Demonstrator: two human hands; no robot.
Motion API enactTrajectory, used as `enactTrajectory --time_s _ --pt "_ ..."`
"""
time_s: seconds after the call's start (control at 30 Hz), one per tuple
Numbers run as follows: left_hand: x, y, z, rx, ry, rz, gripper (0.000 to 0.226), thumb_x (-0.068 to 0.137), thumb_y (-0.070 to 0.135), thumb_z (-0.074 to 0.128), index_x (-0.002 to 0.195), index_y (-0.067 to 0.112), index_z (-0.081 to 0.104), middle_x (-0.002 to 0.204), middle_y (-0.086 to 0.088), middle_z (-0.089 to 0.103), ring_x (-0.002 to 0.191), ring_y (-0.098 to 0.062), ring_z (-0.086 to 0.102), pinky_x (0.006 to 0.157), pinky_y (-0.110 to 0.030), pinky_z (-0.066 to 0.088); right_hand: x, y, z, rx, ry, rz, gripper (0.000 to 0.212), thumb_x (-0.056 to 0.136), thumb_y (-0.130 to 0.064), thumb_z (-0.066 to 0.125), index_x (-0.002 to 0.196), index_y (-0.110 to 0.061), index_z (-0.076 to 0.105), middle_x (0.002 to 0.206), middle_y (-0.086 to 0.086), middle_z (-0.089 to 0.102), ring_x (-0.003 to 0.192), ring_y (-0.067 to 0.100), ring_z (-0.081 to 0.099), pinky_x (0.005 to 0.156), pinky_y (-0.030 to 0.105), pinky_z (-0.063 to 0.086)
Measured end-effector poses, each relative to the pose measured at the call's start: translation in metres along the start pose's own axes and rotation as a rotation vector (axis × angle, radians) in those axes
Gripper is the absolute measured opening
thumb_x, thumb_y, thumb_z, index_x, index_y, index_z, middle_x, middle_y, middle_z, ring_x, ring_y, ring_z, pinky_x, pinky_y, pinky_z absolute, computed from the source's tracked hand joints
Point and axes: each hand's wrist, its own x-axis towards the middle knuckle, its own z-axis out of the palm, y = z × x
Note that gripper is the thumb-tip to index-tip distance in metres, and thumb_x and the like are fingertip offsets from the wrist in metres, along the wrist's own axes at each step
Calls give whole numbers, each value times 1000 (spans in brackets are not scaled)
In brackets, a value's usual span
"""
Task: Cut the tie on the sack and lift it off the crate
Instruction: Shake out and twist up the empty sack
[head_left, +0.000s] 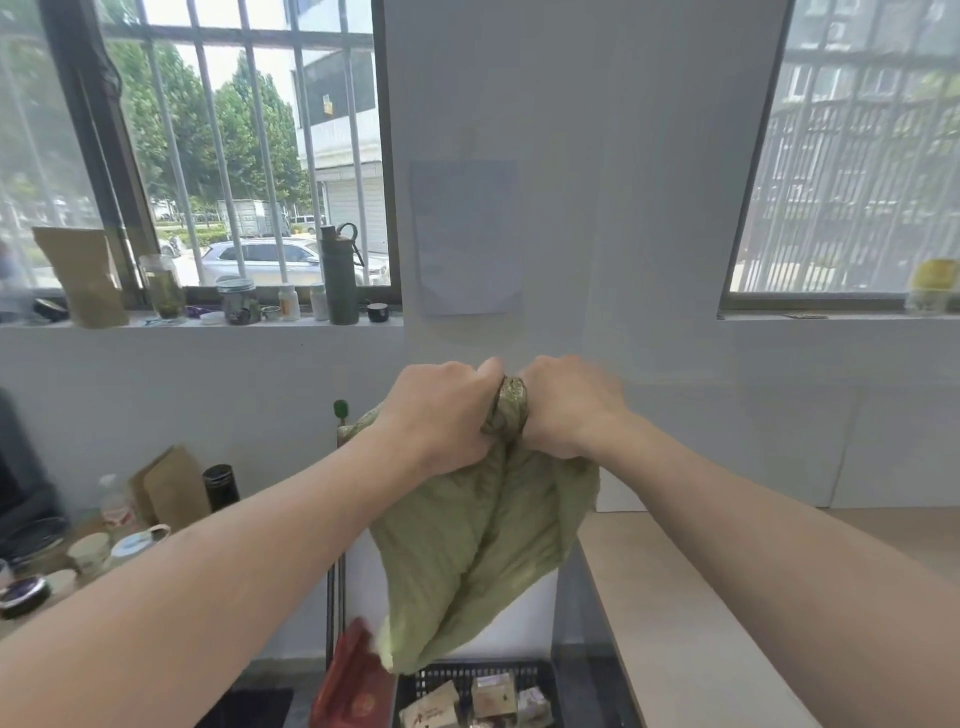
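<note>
Both forearms (208, 597) are filling the foreground. I am logging the left hand (441, 415) and right hand (566, 410) side by side, the fingers of each curling tight round the twisted neck (509, 410) of the green sack (478, 551). The sack is hanging limp above the black crate (467, 673), its lowest corner just over the crate's far rim; I cannot tell whether it is touching. Small boxes (493, 696) are lying inside the crate. No tie is showing. Judgement: the cloth is folding and sagging, so I am expecting it to be light, floppy and easy to grip. The bunched neck is looking like the surest hold.
</note>
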Motion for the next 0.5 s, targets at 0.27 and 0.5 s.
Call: enactTrajectory --time_s 0.27,0.5 --pt "17 -9 -1 -306 -68 -140 15 66 30 61 70 19 52 67 0 60 67 -32 60 57 -33 43 -10 11 -1 -161 229 -203 61 67 -50 80 114 -23 52 108 -4 61 102 27 63 84 36 39" --pt "32 -13 -18 -907 -222 -369 14 68 14 63 59 10 52 58 -7 50 55 -24 45 57 -38 42 0 19 13 -378 486 -189 114 41 -53 94 135 -3 55 113 14 65 109 37 62 97 48 42"
